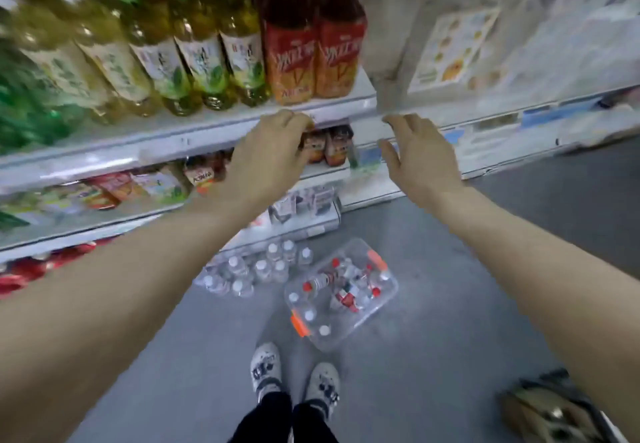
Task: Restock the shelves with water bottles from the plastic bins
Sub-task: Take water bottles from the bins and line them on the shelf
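A clear plastic bin (388, 295) with orange latches sits on the grey floor in front of my feet, holding several small water bottles with red and white caps. A shrink-wrapped pack of white-capped water bottles (258, 269) lies on the floor beside it, against the shelf base. My left hand (266, 156) reaches to the white shelf edge (207, 120), fingers curled over it, with nothing visibly held. Level with that same edge, my right hand (415, 151) is held out with fingers spread and empty.
The upper shelf carries several green tea bottles (197, 47) and two red-labelled bottles (311, 33). Lower shelves hold small drink cartons (329, 146) and red packs. A poster (453, 47) hangs at the right. A brown bag (550, 411) lies on the floor at bottom right.
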The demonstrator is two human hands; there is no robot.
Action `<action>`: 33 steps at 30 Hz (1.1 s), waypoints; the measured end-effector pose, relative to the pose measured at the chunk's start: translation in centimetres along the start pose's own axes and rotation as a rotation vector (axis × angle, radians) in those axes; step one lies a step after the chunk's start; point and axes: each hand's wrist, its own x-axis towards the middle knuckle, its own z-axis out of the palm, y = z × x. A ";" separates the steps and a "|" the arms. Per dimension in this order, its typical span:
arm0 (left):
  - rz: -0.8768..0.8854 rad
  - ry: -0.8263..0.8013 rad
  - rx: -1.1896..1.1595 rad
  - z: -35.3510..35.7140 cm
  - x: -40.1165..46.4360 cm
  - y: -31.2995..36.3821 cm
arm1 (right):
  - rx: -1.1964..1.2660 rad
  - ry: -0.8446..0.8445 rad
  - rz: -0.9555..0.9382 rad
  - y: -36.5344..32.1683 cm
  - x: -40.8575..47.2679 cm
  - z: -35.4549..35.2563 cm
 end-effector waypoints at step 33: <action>0.047 -0.648 -0.068 61.0 -32.9 -12.2 | 0.493 -0.787 0.439 -0.7 -40.3 59.6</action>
